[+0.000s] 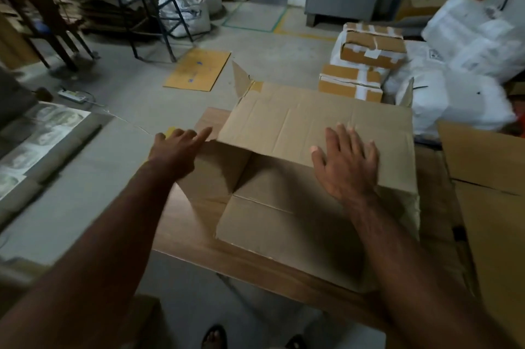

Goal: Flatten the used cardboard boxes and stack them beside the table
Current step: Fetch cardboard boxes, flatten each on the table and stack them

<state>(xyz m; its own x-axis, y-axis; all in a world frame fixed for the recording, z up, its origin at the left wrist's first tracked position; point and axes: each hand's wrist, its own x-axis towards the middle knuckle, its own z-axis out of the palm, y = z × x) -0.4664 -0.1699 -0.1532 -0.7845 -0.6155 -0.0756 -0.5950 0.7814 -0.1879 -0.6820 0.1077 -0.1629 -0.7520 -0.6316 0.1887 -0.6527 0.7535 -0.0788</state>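
Observation:
A brown cardboard box [298, 127] lies partly collapsed on a wooden table [187, 238], its near end still gaping open with flaps spread toward me. My right hand [348, 162] lies flat with straight fingers on the box's top panel near its front edge. My left hand [177, 147] reaches to the box's left corner, its index finger stretched out at the panel's edge and the other fingers loosely bent, holding nothing. A small flap [241, 80] stands up at the box's far left corner.
More flat cardboard [488, 178] lies at the table's right. On the floor beyond are a flat sheet [197, 70], taped parcels [369, 50], white sacks [468, 44], a metal rack [142, 2] and a power strip [72, 94]. My sandalled feet [214, 337] show below.

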